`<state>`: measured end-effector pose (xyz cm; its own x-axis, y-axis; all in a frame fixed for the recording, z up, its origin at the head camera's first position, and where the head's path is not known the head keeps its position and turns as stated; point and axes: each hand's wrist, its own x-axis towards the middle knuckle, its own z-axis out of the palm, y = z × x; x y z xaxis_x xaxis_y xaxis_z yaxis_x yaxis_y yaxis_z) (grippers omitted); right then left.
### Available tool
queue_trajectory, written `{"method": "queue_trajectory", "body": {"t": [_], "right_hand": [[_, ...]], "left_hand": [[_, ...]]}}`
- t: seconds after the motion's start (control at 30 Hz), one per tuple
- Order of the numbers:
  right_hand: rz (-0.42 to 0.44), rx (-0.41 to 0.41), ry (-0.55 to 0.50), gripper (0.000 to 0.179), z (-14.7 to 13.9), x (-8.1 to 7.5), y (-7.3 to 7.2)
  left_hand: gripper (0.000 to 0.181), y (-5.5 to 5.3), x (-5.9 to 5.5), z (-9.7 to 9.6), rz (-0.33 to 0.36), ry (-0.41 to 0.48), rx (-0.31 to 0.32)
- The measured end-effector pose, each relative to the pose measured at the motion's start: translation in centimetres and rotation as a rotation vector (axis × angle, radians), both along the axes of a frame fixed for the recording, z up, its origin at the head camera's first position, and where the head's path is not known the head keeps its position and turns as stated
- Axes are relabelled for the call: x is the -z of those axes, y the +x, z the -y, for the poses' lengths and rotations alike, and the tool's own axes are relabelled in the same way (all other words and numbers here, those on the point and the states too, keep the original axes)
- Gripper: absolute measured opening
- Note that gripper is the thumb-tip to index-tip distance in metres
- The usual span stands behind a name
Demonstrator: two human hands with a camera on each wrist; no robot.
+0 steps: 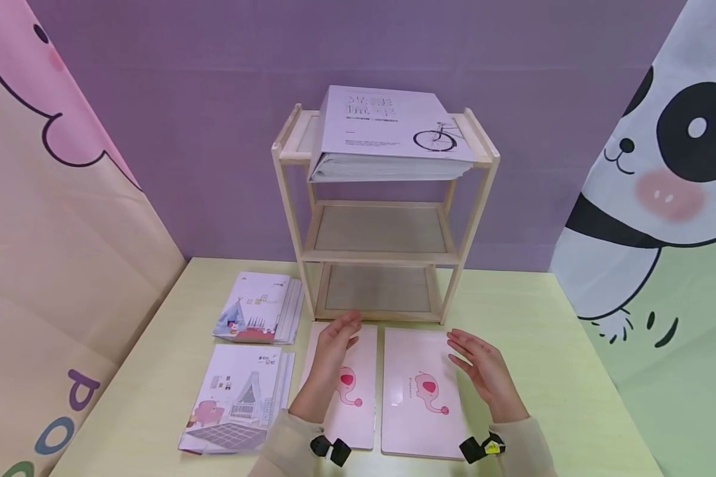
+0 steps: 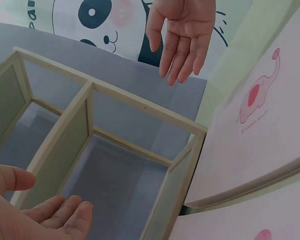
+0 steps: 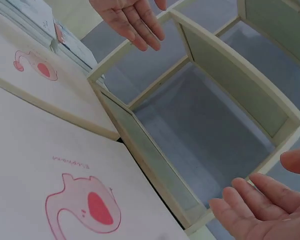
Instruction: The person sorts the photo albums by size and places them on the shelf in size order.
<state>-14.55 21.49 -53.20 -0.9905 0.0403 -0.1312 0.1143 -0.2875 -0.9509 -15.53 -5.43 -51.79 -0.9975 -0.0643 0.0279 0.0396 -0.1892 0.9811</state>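
Note:
My left hand [image 1: 333, 352] hovers over the left pink elephant notebook [image 1: 358, 424], hiding part of its cover. Fingers are extended and slightly bent, with nothing held. The right hand [image 1: 486, 376], likewise holding nothing, is just beside the right edge of a second pink elephant notebook [image 1: 406, 417]. In both wrist views the palms face each other across the front of a wooden shelf [image 2: 145, 107]. Its bare lower tiers show behind the hands. On the top tier lies a thick white binder-like book [image 1: 388, 129] with a bicycle on the cover, its front edge overhanging.
Left of the pink notebooks are two stacks of illustrated notebooks: one with a tent picture [image 1: 253, 308] farther back, another with a house picture [image 1: 235, 397] nearer. A purple backdrop [image 1: 215, 132] stands behind the table [image 1: 531, 371], with cartoon panels at both sides.

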Motion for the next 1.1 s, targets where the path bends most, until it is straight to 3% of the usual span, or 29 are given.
{"method": "queue_trajectory", "body": {"t": [0.5,0.83,1.1], "right_hand": [[0.052,0.038,-0.033,0.031,-1.0,1.9,1.1],[0.053,0.046,-0.005,0.035,-1.3,3.2,1.9],[0.129,0.078,-0.025,0.035,-1.4,3.7,2.4]], "left_hand": [[0.037,0.3,2.1,-0.7,0.056,-0.009,0.028],[0.04,1.1,2.8,-1.1,0.076,-0.012,0.047],[0.04,1.3,3.5,-1.3,0.113,-0.022,0.038]]}}
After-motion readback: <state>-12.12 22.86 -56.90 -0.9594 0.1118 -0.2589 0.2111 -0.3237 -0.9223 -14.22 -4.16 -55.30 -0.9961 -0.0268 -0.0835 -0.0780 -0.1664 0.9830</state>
